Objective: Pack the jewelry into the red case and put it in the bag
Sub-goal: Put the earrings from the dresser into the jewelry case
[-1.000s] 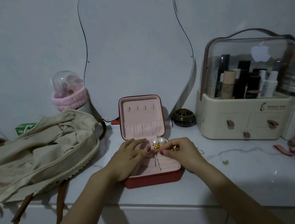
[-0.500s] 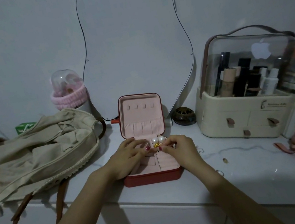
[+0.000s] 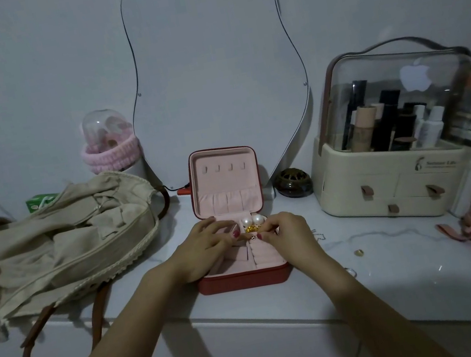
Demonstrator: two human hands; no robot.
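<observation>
Pearls [image 3: 252,221] and a gold piece [image 3: 251,229] sit pinched between my left hand [image 3: 205,248] and right hand [image 3: 288,236], fingers closed, over the open red case [image 3: 244,279] at frame centre; a slip could scatter them onto the surface [image 3: 386,271], away from the bag [image 3: 50,239] at left.

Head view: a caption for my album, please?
Both hands tuck pearl earrings into the open red case.

Both my forearms reach forward and converge. My left hand [image 3: 205,248] lies palm down, fingers curled; my right hand [image 3: 289,233] pinches, its fingertips meeting the left's.
</observation>
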